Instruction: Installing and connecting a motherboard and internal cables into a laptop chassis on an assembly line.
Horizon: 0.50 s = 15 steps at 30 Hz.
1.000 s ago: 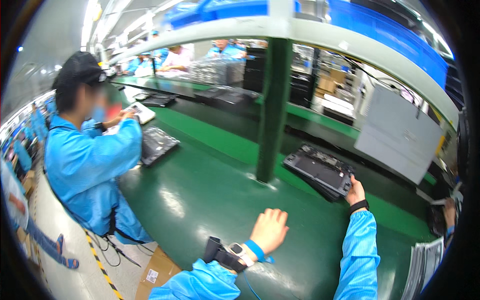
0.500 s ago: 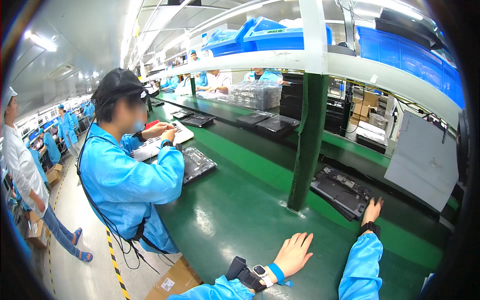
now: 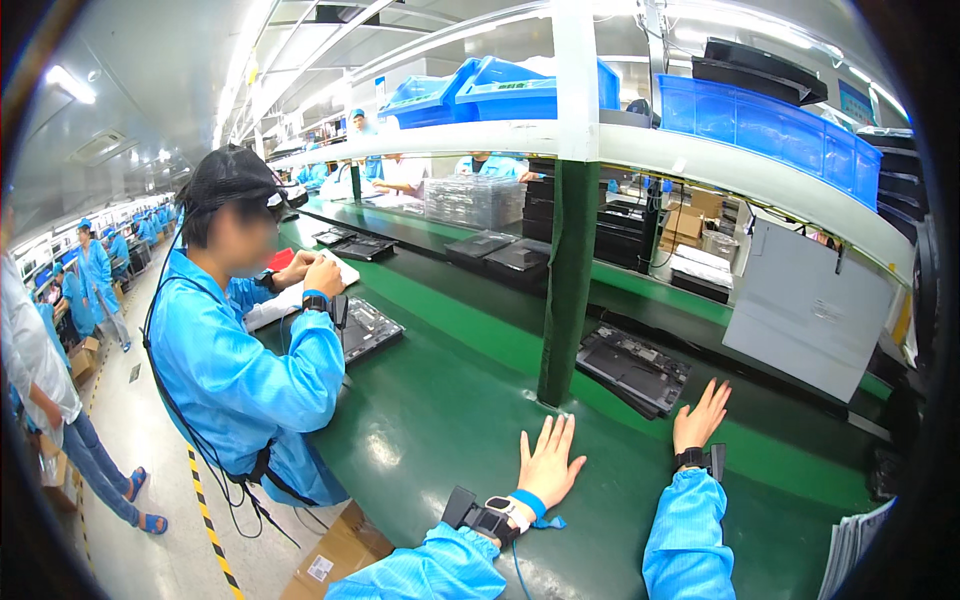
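My left hand (image 3: 549, 466) is open, palm down over the green bench top (image 3: 430, 440), just short of the foot of the green-wrapped post (image 3: 563, 290). It wears a blue wrist strap, with a white watch beside it. My right hand (image 3: 700, 416) is open too, fingers spread and nothing in it. A small gap separates it from the right corner of an opened laptop base (image 3: 640, 368), whose inner parts face up. Another dark flat piece shows under that base. Both my sleeves are light blue.
At left a co-worker (image 3: 245, 330) in blue handles something small beside another opened laptop base (image 3: 368, 330). Dark laptop parts (image 3: 500, 250) lie farther along. A shelf with blue bins (image 3: 770, 125) crosses above. A grey panel (image 3: 808, 310) stands at right; papers (image 3: 855, 545) sit near right.
My right hand has come off the laptop base's edge and spread its fingers. My left hand has moved forward toward the post's foot. The view has shifted slightly right.
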Available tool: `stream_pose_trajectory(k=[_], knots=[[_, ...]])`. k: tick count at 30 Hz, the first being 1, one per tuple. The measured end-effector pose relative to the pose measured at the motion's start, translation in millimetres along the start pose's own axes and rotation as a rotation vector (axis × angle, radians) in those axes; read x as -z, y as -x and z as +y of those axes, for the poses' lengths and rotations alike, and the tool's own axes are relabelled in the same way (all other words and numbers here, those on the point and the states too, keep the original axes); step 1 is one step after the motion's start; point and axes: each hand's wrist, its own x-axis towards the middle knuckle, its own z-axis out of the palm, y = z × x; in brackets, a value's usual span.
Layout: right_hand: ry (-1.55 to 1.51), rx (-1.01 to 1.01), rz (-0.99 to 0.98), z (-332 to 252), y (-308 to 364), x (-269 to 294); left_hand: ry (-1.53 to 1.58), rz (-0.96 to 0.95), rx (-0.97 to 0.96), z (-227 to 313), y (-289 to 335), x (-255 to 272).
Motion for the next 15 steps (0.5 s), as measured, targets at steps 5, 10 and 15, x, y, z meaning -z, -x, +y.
stream_pose_trajectory(k=[5,10,15], knots=[[0.053,0.055,0.002,-12,24,39,-0.116,0.105,0.082,4,-7,-7],[0.086,0.065,0.007,-11,43,64,-0.150,0.165,0.170,11,-13,-3],[0.082,0.036,-0.025,-12,63,90,-0.087,0.257,0.195,7,-13,-5]])
